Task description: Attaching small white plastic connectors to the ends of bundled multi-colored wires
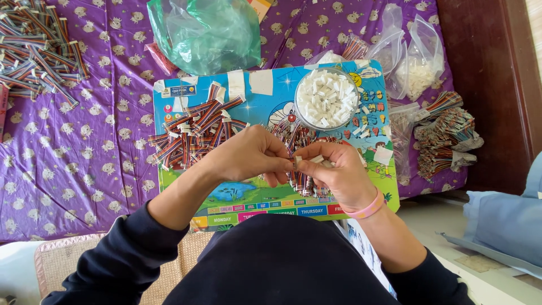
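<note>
my left hand (pixel 248 155) and right hand (pixel 333 172) | both grips pinched on small white plastic connector (pixel 297 162) | over glossy board (pixel 254 195) | striped ribbon cables (pixel 192 133) beside

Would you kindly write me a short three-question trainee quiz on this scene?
1. True or false: the round bowl of white pieces stands on the picture board.
2. Which wrist wears the pink band? A) left B) right
3. Fill in: the loose pile of striped ribbon cables on the board lies nearest the ____ hand.

Key: 1 true; 2 B; 3 left. The left hand and right hand meet at a small white piece.
</note>
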